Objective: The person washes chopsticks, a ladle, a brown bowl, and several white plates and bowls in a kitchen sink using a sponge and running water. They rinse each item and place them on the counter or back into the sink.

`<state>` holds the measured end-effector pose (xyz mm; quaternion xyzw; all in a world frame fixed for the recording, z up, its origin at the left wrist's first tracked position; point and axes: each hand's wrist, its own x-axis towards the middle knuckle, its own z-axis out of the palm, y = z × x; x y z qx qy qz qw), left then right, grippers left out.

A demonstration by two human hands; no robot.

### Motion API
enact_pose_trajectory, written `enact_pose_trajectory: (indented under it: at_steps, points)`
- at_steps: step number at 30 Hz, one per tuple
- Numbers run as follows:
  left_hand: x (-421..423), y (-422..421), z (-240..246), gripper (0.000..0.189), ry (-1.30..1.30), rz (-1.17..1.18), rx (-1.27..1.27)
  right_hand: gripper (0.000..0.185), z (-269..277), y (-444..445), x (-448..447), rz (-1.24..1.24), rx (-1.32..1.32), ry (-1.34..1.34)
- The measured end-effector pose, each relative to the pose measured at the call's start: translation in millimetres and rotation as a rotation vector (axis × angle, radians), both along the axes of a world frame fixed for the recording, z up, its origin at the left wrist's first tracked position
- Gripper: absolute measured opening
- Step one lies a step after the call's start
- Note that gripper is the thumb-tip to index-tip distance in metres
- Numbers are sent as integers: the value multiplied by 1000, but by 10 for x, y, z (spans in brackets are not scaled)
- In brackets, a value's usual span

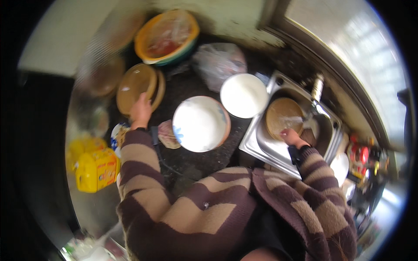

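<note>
My left hand (141,110) grips the near edge of a tan bowl (132,86) at the left of the dark counter. A second tan dish (160,93) shows partly behind it. In the stainless steel sink (266,148), my right hand (291,136) holds the near rim of another tan bowl (277,111). Clear water runs into that bowl; the picture is blurred there. Between my hands stand a large white basin (200,124) with blue flower marks and a plain white bowl (244,95), which overlaps the sink's left edge.
An orange-rimmed basin (140,42) with plastic wrap inside stands at the back, beside a filled clear plastic bag (220,62). A crumpled pinkish cloth (169,135) touches the white basin. A yellow jug (98,171) stands at left. Jars (358,155) crowd the right side.
</note>
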<state>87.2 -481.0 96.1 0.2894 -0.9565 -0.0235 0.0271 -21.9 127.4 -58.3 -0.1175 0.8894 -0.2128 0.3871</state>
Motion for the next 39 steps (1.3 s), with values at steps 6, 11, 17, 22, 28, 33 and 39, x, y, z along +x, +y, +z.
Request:
enact_pose_trajectory:
  at_steps: [6, 11, 17, 22, 28, 33, 39]
  points:
    - [-26, 32, -43, 33, -56, -101, -23, 55, -59, 6, 350, 350, 443, -17]
    - [-3, -16, -60, 32, -233, -119, -32, 52, -194, -144, 454, 489, 420, -6]
    - [52, -173, -175, 35, -25, -128, 264, 56, -65, -141, 367, 572, 439, -64]
    - [236, 47, 177, 29, 148, 2, 351, 46, 92, -190, 416, 722, 529, -58]
    - [720, 644, 765, 24, 310, -48, 260, 38, -289, -167, 514, 584, 446, 231]
    - [1158, 1081, 1113, 21, 256, 23, 288, 69, -171, -223, 452, 673, 411, 136]
    - [1347, 1493, 1286, 20, 213, 75, 282, 90, 301, -381, 293, 650, 367, 48]
